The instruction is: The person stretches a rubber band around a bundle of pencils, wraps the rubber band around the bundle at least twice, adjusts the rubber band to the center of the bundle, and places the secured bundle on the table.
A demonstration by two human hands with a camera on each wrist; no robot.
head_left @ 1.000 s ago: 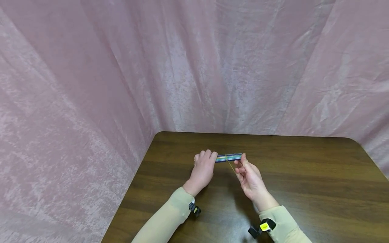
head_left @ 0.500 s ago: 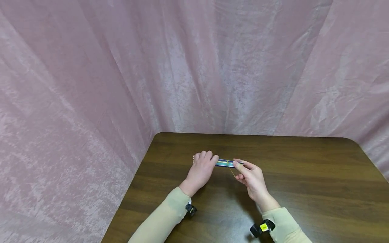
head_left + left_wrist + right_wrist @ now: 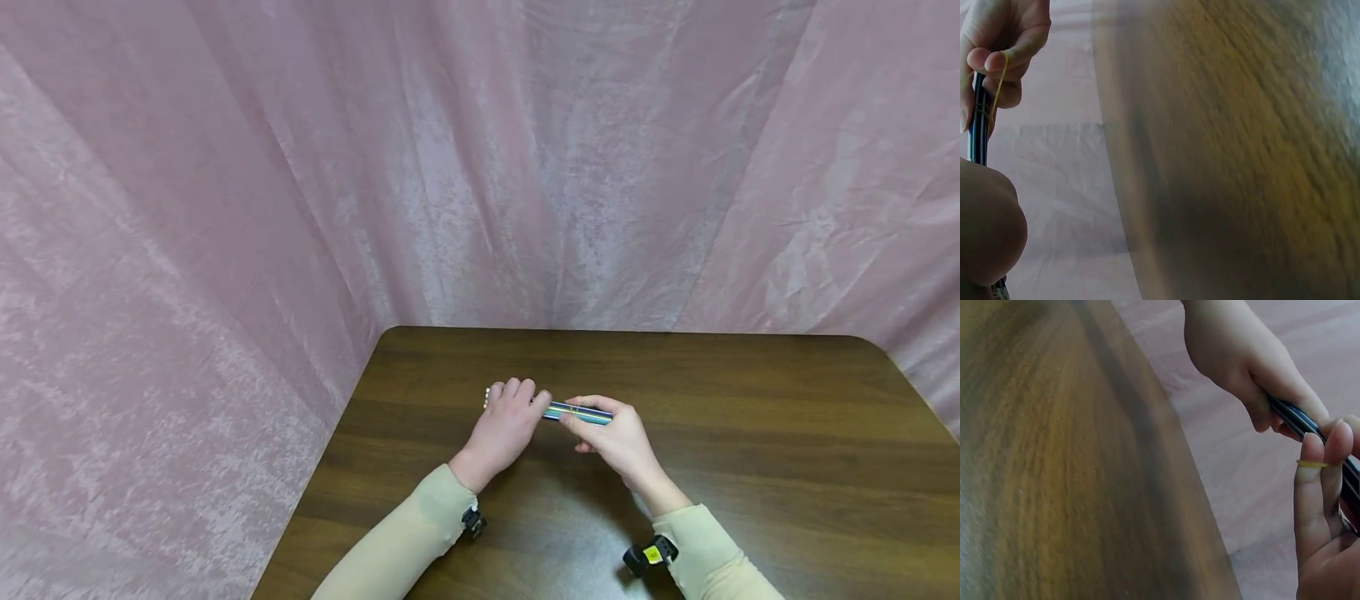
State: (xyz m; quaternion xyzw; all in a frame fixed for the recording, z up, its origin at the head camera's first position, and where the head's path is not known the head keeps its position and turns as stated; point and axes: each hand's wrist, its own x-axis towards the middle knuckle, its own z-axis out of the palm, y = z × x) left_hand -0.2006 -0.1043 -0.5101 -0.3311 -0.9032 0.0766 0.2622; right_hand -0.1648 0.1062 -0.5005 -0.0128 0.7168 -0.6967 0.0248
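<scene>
Left hand [image 3: 507, 425] gripped pencil bundle [image 3: 579, 412] knuckles-up; right hand [image 3: 611, 436] pinched its other end, yellow rubber band [image 3: 1312, 464] looped over fingertips, above table [image 3: 750, 433].

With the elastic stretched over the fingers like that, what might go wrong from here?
1. The yellow rubber band is looped over the right hand's fingertips; it may slip off and snap away.
2. The bundle of pencils is gripped by the left hand at one end only; the loose end may fan out or a pencil may slide free.
3. The hands work above the table, so a dropped pencil may roll off.
</scene>
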